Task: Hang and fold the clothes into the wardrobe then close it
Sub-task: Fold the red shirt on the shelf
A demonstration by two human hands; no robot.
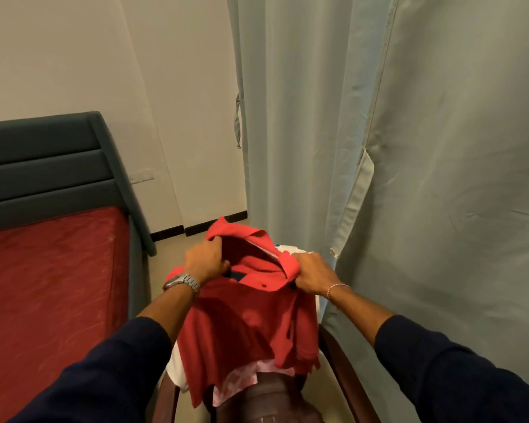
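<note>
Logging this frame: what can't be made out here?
- Head view: the wardrobe interior, hidden by its closed grey fabric cover.
- Whether a hanger sits in the red shirt; the cloth and both hands, left hand and right hand, cover the collar.
- The garments under the shirt, mostly covered by it.
- The brown chair, cut off by the bottom edge.

At my 9 o'clock lies a bed with a red mattress (49,288) and grey-blue padded headboard (43,166), a wall socket (141,177) just past it at 11 o'clock, a brown chair (272,401) at 6 o'clock.
</note>
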